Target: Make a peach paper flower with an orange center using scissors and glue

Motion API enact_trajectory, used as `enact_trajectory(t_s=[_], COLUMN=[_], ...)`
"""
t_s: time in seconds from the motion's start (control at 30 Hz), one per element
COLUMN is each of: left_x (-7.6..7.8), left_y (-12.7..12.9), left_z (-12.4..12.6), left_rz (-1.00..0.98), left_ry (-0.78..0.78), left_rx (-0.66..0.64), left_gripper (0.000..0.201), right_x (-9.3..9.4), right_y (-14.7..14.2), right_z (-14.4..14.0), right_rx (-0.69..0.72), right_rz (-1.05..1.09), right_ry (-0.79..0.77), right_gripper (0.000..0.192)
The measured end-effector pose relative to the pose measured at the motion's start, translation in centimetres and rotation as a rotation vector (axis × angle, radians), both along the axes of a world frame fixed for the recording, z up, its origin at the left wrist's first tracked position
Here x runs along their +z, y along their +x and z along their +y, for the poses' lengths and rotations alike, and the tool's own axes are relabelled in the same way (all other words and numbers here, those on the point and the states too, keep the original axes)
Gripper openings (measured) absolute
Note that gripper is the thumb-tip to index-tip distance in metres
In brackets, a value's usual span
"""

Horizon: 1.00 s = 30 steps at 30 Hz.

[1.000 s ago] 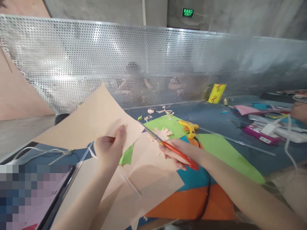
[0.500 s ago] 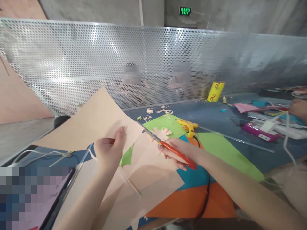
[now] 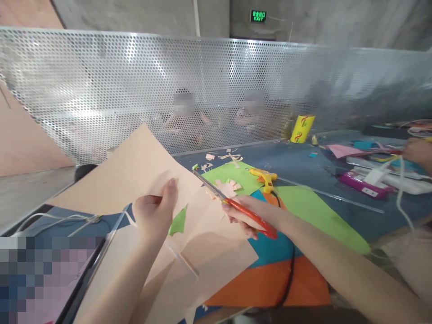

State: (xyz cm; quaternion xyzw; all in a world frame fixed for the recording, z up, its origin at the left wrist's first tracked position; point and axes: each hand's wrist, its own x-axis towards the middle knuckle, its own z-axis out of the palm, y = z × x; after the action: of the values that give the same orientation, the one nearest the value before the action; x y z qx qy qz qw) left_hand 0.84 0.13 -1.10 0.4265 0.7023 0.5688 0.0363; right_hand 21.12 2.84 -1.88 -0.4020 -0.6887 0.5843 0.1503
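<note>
A pale sheet (image 3: 124,171) is gripped near its right end by the left hand (image 3: 155,211), the thumb pressed on the near face; the fingers are mostly hidden. It is held raised and tilted above the table (image 3: 266,155). The scissors (image 3: 236,204) are gripped by their orange handles in the right hand (image 3: 258,207), and the blades are pointed up and leftward at the sheet's right edge. Whether paper is caught between the blades cannot be told.

Beneath the hands, more pale paper (image 3: 219,265) is spread, with a green scrap (image 3: 177,221) seen just right of the left hand. A fringed cutout (image 3: 226,191) is partly covered by the scissors. Blue paper (image 3: 270,249) and orange paper (image 3: 270,288) are overlapped at the right. Beyond the right hand, a yellow glue gun (image 3: 268,180) is laid at the edge of a green sheet (image 3: 241,173). Pale offcuts (image 3: 231,156) are scattered farther back, before a perforated screen (image 3: 118,76). At far right, a co-worker's hand (image 3: 418,153) is seen near a purple power strip (image 3: 364,185).
</note>
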Motion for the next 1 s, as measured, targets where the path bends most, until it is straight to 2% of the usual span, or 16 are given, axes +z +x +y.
enact_trajectory(t_s=[0.13,0.5,1.0], left_x=[-0.1,-0.1,0.1], left_y=[-0.4,0.2,0.4], left_z=[0.1,0.1,-0.1], left_rz=[0.013,0.021,0.017], left_ry=[0.045,0.006,-0.035], left_rx=[-0.008,-0.041,-0.014], left_gripper=[0.048,0.051,0.053], right_x=[0.0,-0.8,0.4], right_y=[0.0,0.1,0.0], right_z=[-0.1,0.4,-0.1], right_rx=[0.020,0.013,0.003], right_rz=[0.002,0.004,-0.008], right_ry=[0.051,0.049,-0.008], right_gripper=[0.049,0.049,0.047])
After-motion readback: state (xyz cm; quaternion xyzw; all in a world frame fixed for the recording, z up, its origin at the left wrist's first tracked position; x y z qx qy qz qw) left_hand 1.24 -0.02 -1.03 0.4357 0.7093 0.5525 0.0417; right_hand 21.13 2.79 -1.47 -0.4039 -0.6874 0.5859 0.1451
